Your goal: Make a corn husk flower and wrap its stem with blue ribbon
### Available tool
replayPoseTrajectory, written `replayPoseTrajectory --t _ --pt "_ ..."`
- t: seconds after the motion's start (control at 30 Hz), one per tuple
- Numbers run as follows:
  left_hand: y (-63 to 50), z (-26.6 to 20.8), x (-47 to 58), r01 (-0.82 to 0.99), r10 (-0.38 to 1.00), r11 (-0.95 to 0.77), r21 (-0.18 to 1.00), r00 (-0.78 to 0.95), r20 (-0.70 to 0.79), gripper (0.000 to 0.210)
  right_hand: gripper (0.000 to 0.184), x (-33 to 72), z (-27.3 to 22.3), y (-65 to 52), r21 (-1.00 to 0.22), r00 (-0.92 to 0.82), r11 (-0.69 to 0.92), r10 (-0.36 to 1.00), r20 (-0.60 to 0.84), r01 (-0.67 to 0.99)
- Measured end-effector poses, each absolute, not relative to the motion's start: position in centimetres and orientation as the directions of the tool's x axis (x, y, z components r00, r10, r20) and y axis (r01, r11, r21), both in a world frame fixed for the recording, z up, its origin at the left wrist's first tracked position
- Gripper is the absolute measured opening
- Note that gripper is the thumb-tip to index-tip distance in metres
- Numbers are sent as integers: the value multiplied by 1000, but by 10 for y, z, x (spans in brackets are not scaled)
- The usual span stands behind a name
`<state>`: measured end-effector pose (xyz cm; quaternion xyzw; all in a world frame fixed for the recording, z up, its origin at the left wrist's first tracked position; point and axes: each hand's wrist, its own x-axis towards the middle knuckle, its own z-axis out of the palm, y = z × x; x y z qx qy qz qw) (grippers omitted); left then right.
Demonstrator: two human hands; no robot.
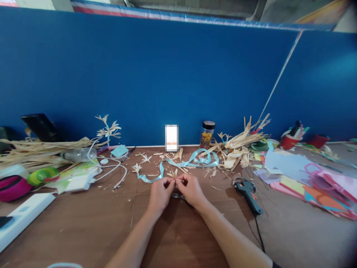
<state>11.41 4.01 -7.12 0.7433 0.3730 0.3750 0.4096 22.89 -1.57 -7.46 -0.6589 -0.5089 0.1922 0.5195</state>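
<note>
Husk flower (174, 174), small and pale, sits between our two hands, its petals fanning up above the fingertips. Our left hand (162, 191) pinches near its base between thumb and forefinger; our right hand (191, 190) pinches close beside, the fingertips almost meeting, so we cannot tell which bears more of the hold. We judge the step in hand to be gathering or shaping the petals at the base. The next move, as we read it, calls for a light, steady pinch from one hand while the other works the strips, since dry husk may split if squeezed hard. Just beyond the left hand, a light-blue ribbon (149, 180) curls across the worktop (178, 238), with a loose husk star (145, 159) farther off. Beneath the hands lies a grey-and-black tool (177, 196), too covered to name. Right of the right hand, well apart, lies the glue gun (249, 192), with a husk bundle (240, 143) beyond it.
</note>
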Motion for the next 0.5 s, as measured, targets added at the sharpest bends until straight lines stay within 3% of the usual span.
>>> replayPoseTrajectory --t 0.5 --pt "37 -78 117 276 893 -389 879 348 286 18 16 223 -79 -17 -754 354 76 849 393 653"
